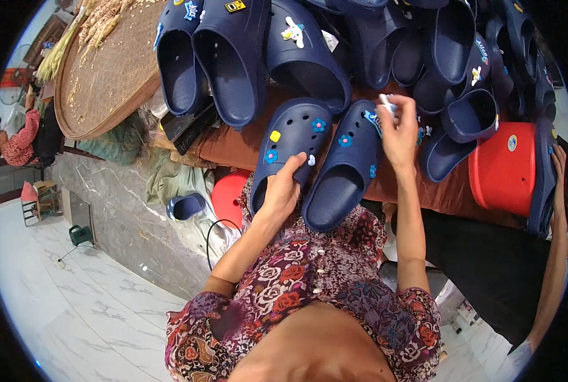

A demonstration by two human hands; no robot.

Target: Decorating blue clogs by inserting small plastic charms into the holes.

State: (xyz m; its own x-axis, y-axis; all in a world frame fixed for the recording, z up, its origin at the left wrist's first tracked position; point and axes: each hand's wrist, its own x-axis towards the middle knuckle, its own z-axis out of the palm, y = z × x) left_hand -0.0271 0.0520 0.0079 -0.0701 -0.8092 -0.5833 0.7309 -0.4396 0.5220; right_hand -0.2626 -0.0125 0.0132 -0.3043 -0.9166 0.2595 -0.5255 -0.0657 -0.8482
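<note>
Item: pair of navy clogs, centre of view, lying side by side on a brown-covered table (pixel 233 143).

Left clog (pixel 288 149) — decorated with a yellow square charm, blue and pink flower charms. Left hand (pixel 283 191) grips its heel end from 6 o'clock, fingers curled over the rim, thumb up along the side.

Right clog (pixel 344 167) — just beside the first, touching it; blue flower charms on the upper. Right hand (pixel 398 130) sits at its 2 o'clock, fingertips pinched shut on a small white charm (pixel 386 102) above the toe.

Surroundings: heap of further navy clogs (pixel 360 44) at 12 o'clock; round woven tray (pixel 106 70) at 10 o'clock; red bucket (pixel 504 169) at 3 o'clock, with another person's hand (pixel 558 165) beside it.
</note>
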